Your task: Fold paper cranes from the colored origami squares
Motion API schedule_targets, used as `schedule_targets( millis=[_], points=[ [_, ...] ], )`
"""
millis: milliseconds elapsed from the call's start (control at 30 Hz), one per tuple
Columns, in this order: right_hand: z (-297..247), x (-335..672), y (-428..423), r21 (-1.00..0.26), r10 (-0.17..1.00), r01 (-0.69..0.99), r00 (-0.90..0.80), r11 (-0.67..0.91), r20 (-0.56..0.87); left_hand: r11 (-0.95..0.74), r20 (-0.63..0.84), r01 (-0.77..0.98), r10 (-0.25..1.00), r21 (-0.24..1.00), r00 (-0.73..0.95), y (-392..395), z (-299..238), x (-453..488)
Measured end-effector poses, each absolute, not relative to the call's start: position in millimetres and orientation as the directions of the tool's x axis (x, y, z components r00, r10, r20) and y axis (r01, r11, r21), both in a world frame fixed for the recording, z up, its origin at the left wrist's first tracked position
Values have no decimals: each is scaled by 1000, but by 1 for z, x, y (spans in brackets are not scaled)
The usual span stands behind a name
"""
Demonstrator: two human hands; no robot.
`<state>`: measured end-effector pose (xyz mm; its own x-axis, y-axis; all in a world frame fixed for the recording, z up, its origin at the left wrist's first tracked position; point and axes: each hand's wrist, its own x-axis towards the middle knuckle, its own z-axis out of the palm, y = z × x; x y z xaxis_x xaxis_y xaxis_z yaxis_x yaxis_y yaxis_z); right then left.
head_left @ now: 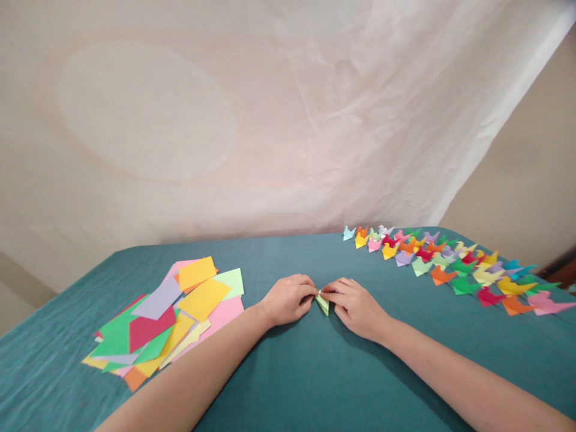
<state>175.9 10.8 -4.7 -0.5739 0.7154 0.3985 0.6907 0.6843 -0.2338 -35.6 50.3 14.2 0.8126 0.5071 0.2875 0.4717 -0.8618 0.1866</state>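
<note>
A small, partly folded piece of light green paper (323,302) rests on the teal tablecloth (288,372) at the middle. My left hand (288,299) pinches its left side with fingers curled. From the right, my right hand (355,306) pinches the same piece with thumb and fingers closed. Both hands rest on the cloth, fingertips almost meeting over the paper.
A loose pile of coloured paper squares (166,315) lies at the left of the table. Several folded paper figures (450,267) in many colours stand in rows at the back right. A pale cloth backdrop (270,120) hangs behind the table.
</note>
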Motion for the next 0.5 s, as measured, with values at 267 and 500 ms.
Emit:
schedule_targets(
  millis=[267,500],
  points=[
    [-7,176,11,-180,705,702,-592,689,390,-906,236,419,421,63,876,51,17,-38],
    [-4,174,9,-76,628,665,-653,743,424,-911,209,407,387,-60,898,50,20,-36]
  ],
)
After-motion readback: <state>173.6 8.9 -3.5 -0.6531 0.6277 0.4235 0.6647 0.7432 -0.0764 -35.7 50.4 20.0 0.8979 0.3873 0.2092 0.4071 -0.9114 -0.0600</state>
